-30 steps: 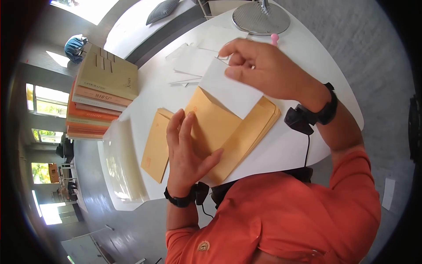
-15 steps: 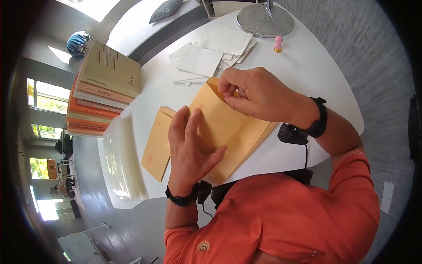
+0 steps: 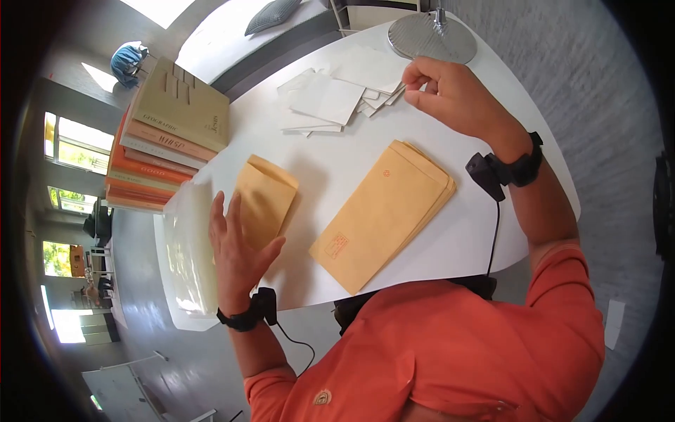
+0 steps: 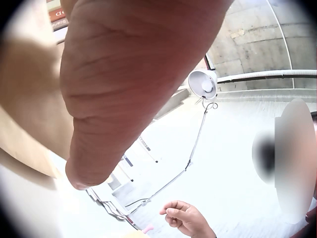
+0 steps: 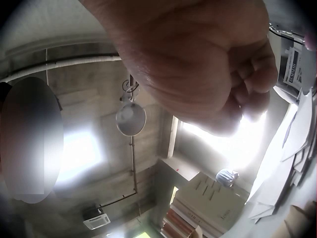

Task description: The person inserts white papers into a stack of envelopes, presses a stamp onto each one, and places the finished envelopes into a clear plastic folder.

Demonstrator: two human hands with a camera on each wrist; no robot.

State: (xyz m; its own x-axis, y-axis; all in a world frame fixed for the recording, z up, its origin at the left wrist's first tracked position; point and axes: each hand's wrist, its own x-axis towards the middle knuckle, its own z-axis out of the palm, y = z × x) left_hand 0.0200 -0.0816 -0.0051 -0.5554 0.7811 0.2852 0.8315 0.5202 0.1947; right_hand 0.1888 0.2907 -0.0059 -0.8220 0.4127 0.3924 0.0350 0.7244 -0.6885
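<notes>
My left hand [image 3: 239,257], fingers straight and spread, overlaps a yellow-brown paper envelope [image 3: 271,193] at the left of the table. Its lower part is hidden behind the hand, and the thumb stands away from the paper. A shadow falls on the table beside this envelope. Up at the right, my right hand [image 3: 457,95] hovers with loosely curled fingers and nothing visible in them. Its fingertips are close to several white paper cards [image 3: 327,98]. Between the hands lies a pile of matching envelopes [image 3: 387,211] with red print. The left wrist view shows the right hand [image 4: 185,218] from afar.
A row of books [image 3: 179,112] stands at the left rear, with a clear plastic sheet [image 3: 190,260] in front of it. A round metal lamp base [image 3: 429,42] sits at the far end of the white table [image 3: 344,158]. Cables hang from both wrist cameras.
My left hand has moved left with the envelope, off the pile in the middle. A white card went into that envelope earlier. My right hand has left the envelope and moved up toward the cards.
</notes>
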